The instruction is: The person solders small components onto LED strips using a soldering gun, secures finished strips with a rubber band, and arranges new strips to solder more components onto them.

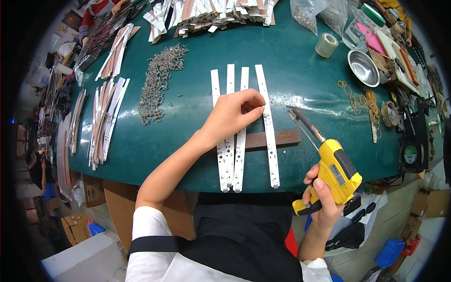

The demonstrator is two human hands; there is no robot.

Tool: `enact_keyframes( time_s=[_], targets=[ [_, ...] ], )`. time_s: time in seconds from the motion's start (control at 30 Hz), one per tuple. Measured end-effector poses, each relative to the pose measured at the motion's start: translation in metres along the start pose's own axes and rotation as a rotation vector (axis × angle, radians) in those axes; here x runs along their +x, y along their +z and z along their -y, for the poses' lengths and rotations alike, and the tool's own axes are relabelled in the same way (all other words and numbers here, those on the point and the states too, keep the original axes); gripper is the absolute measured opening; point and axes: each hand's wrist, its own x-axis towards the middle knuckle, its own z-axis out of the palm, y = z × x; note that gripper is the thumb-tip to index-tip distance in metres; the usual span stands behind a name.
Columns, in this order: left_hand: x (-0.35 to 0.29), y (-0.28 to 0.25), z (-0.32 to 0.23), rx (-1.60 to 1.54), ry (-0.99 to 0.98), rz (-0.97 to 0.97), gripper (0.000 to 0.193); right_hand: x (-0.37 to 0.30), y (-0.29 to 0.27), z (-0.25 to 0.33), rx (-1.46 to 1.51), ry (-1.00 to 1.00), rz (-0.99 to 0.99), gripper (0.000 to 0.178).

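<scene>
My right hand grips a yellow soldering gun by its handle. The gun's metal tip points up and left, apart from the boards. My left hand reaches across three narrow white LED circuit boards that lie side by side. Its thumb and forefinger pinch together at the left edge of a fourth LED board, a little apart on the right. Whatever is between those fingertips is too small or hidden to tell. Under the boards runs a brown bar, lying crosswise.
Left on the green table lie a pile of small metal parts and bundles of boards. More boards are heaped at the back. At right are a tape roll, a steel bowl and rubber bands.
</scene>
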Motion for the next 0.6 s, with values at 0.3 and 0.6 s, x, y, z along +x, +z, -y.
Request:
enact_keyframes(
  time_s=[0.3, 0.6],
  targets=[
    [-0.002, 0.008, 0.012, 0.377, 0.335, -0.121, 0.009, 0.002, 0.001, 0.0, 0.022, 0.072, -0.002, 0.064],
    [0.0, 0.01, 0.015, 0.467, 0.379, -0.13, 0.008, 0.004, 0.001, -0.003, -0.001, 0.018, 0.033, 0.051]
  ],
)
